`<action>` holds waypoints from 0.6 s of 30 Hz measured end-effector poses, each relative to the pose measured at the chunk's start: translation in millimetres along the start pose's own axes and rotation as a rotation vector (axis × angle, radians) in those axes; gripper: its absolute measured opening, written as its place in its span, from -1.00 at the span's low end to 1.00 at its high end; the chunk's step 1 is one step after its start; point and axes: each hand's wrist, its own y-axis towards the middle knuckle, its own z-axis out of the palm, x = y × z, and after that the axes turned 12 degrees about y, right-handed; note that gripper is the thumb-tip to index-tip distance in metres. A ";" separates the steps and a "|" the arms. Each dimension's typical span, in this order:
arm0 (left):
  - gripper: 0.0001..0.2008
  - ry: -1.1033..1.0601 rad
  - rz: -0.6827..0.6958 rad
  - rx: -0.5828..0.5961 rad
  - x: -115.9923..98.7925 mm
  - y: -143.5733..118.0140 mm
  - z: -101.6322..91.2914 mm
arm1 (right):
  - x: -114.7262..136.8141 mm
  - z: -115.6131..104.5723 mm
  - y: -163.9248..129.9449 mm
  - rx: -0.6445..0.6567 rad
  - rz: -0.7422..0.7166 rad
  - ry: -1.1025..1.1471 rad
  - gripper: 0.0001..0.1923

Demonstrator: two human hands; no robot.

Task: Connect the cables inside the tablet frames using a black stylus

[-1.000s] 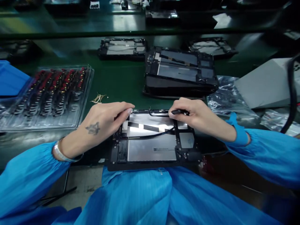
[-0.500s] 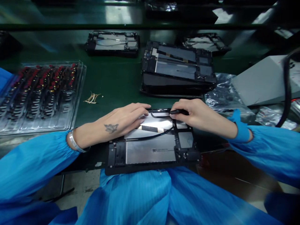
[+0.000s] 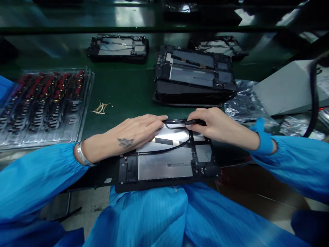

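An opened tablet lies in front of me at the table's near edge, silver plates, black frame and a black cable showing. Over its upper left part rests my left hand, open, fingers stretched toward the far edge. My right hand is closed around a slim black tool at the tablet's far edge, right of the left fingertips. The fingers cover much of this tool, so its exact kind does not show. A short dark cable runs beneath its tip.
Beyond the tablet stands a stack of similar opened tablets. A clear plastic tray of small circuit parts is at left, near some thin tan strips. Plastic bags and a white box occupy the right. More units sit farther back.
My left hand has shifted slightly right along the tablet's far edge. My right hand has barely moved. The units at the back have slid a little left.
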 end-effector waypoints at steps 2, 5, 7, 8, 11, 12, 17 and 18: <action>-0.76 0.001 0.006 0.000 -0.1 0.2 -0.4 | 0.2 0.1 0.2 0.003 -0.008 -0.004 -0.84; -0.77 0.015 0.029 0.006 0.3 0.7 -1.2 | 0.3 0.4 0.6 0.003 -0.011 -0.007 -0.84; -0.78 0.034 0.048 0.014 0.4 0.9 -2.0 | 0.4 0.7 1.0 0.004 -0.007 -0.011 -0.84; -0.78 0.043 0.056 0.018 0.5 0.8 -2.4 | 0.5 0.9 1.2 0.003 -0.005 -0.013 -0.83; -0.79 0.081 0.079 0.011 1.2 0.4 -3.8 | 0.7 1.3 1.5 0.000 -0.008 -0.012 -0.83; -0.79 0.101 0.089 0.008 1.6 0.4 -4.0 | 0.8 1.4 1.5 0.002 -0.008 -0.015 -0.83; -0.80 0.285 0.195 -0.065 3.6 3.3 0.9 | -0.3 0.0 1.5 0.011 -0.002 -0.001 -0.82; -0.79 0.320 0.223 -0.101 3.4 4.1 2.8 | -0.9 -0.8 1.3 0.011 -0.001 0.020 -0.80</action>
